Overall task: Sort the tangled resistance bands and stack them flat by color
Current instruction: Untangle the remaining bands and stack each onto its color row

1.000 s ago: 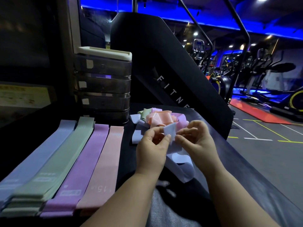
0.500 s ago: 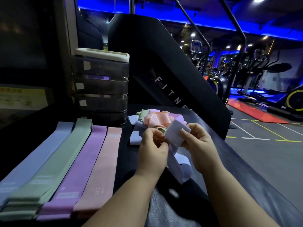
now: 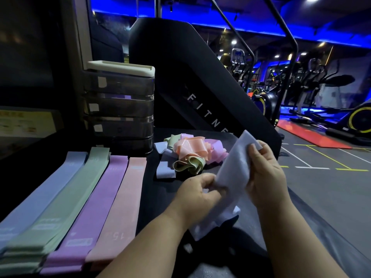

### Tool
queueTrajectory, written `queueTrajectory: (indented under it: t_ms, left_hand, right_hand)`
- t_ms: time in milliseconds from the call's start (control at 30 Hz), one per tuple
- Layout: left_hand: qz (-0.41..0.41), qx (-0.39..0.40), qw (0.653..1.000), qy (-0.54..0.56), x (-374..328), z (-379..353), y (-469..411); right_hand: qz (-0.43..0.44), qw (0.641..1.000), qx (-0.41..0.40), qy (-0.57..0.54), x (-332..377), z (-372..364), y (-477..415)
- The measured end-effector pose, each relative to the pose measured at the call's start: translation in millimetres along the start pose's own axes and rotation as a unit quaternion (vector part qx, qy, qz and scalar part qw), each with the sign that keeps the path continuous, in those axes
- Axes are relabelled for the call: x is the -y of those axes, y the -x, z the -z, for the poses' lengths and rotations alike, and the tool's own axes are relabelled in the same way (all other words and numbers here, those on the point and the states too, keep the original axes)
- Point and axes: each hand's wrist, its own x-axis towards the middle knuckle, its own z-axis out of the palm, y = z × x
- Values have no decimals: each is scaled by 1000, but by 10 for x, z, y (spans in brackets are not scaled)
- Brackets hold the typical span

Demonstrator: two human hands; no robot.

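both hands are up over the near edge of the black table [image 3: 160, 199], sharing one pale blue band [image 3: 233, 167]. the left hand [image 3: 197, 192] has its fingers curled in, pinching the band's lower left edge. the right hand [image 3: 265, 173] grips the upper right part, thumb laid across the front and fingers tucked behind. between them the band stands up as a wide flat panel, tilted, its top corner the highest point. the rest of it hangs down crumpled between the two forearms, toward the table's near edge.

just beyond the hands, on the table, sits the tangled pile [image 3: 190, 153]: pink, green, lilac and pale blue loops knotted together, with one blue loop drooping out at its left.

over on the left side of the table, four flat stacks lie side by side, edges touching, running away from the person: the blue stack [image 3: 40, 197] outermost, then the green stack [image 3: 70, 201], the purple stack [image 3: 96, 207] and the pink stack [image 3: 122, 201] nearest the hands. the pink one shows "15" printed near its close end.

behind the stacks stands a smoky see-through drawer unit [image 3: 120, 109] with a cream top. a big black slanted machine panel [image 3: 190, 87] rises behind the pile, white letters on it. off to the right, under blue lights, there are exercise bikes [image 3: 359, 117] and a red mat [image 3: 309, 135] on the floor.
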Motion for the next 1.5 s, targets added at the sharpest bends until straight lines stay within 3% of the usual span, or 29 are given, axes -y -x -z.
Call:
queueTrajectory:
  t_ms: [100, 233, 367, 500, 700, 833, 1000, 1167, 1267, 1500]
  left_hand:
    - [9, 22, 998, 55, -21, -25, 23]
    - [19, 21, 987, 159, -73, -2, 64]
    - [34, 28, 972, 230, -86, 18, 61]
    - [15, -7, 979, 201, -97, 4, 55]
    - [0, -55, 986, 157, -39, 33, 7]
    - [-3, -85, 990, 111, -1, 10, 0]
    - [35, -80, 992, 90, 22, 14, 8]
    - [101, -17, 995, 17, 46, -2, 23]
    - [122, 22, 991, 40, 11, 3, 68]
    - [188, 43, 981, -19, -195, 62, 218]
  right_hand:
    - [11, 999, -42, 8, 37, 20, -19]
    - [40, 980, -109, 162, -35, 112, -50]
    - [39, 980, -126, 152, -51, 137, -86]
    - [-3, 980, -110, 164, -85, 162, -120]
    - [-143, 972, 37, 183, -116, 116, -66]
    - [-166, 966, 61, 189, -162, 97, -49]
    - [-102, 977, 2, 189, -170, 169, -120]
    - [-47, 983, -97, 149, -156, 311, -205]
    - [-33, 976, -165, 137, -139, 405, -270]
    - [-38, 942, -162, 292, -251, 546, -325]
